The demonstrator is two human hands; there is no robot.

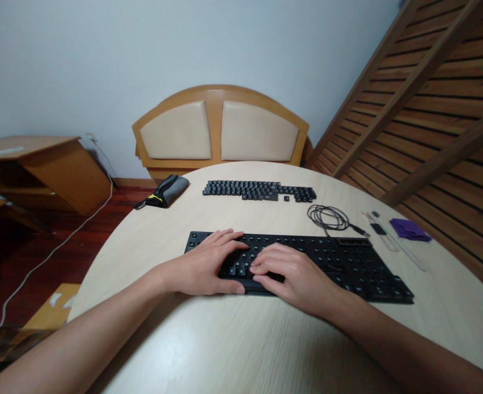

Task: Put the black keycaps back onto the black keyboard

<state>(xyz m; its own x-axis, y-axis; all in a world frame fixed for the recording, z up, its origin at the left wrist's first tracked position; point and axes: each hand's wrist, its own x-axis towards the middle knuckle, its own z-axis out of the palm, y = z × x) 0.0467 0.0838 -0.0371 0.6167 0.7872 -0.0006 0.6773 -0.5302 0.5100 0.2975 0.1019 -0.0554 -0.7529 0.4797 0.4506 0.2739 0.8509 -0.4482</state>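
A black keyboard (327, 257) lies across the table in front of me, with some keycaps on it and bare key switches showing in many places. My left hand (208, 262) rests over its left end, fingers spread on the upper rows and thumb stretched along the front edge. Bent fingers of my right hand (288, 271) pinch together at the lower row, just right of a couple of lettered keycaps (236, 270). Whatever is between those fingertips is hidden. Farther back, loose black keycaps (241, 189) stand in rows, with one single keycap (286, 198) apart.
A coiled black cable (327, 218) lies behind the keyboard. To the right are a wire keycap puller (383, 235), a thin light stick (405, 249) and a folded purple cloth (410, 229). A grey and black pouch (168, 190) sits at the table's (241, 339) left edge.
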